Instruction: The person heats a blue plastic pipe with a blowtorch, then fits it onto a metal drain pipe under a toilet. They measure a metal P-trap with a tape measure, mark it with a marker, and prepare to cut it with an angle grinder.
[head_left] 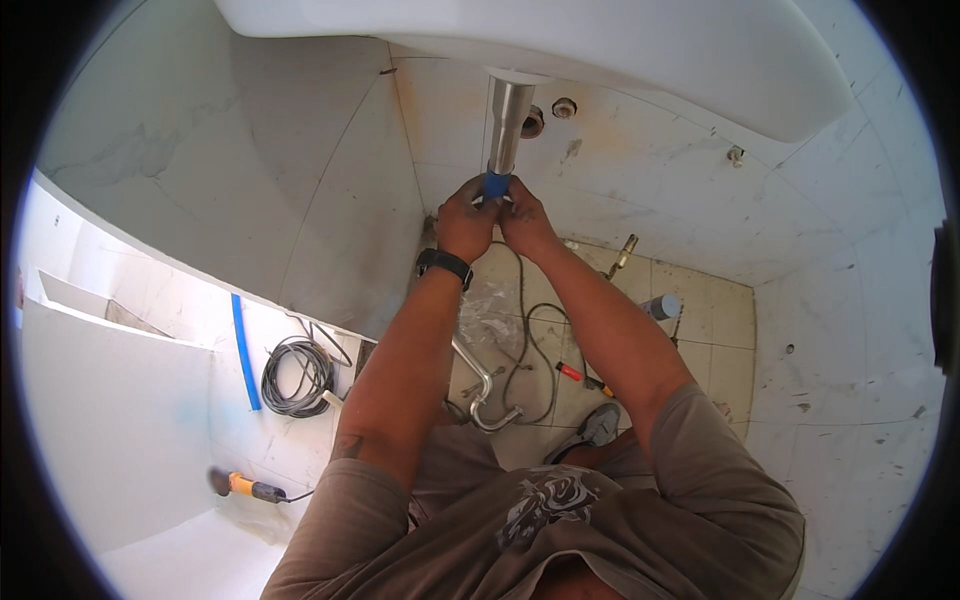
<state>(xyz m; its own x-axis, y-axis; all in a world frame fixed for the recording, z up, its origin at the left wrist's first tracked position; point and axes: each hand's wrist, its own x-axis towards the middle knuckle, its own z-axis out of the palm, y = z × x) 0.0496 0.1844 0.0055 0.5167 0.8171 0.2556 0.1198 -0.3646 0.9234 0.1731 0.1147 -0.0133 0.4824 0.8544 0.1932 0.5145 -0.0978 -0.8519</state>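
Observation:
A shiny metal drain pipe [510, 125] hangs down from the underside of the white washbasin [560, 40]. At its lower end is a short blue band [497, 186]; whether it is tape or a fitting I cannot make out. My left hand [467, 222] closes on the band from the left, with the thumb and fingers pressed to it. From the other side my right hand [526, 216] pinches the same band, its fingertips close to the left ones. Part of the band is hidden behind my fingers. A dark watch [445, 266] is strapped round my left wrist.
Behind the pipe, the tiled wall holds a round drain opening [533, 122] and a threaded outlet [564, 108]. On the floor lie a curved metal trap pipe [487, 395], cables and a red-handled tool [570, 372]. Left of the partition are a coiled cable [298, 375] and an angle grinder [245, 486].

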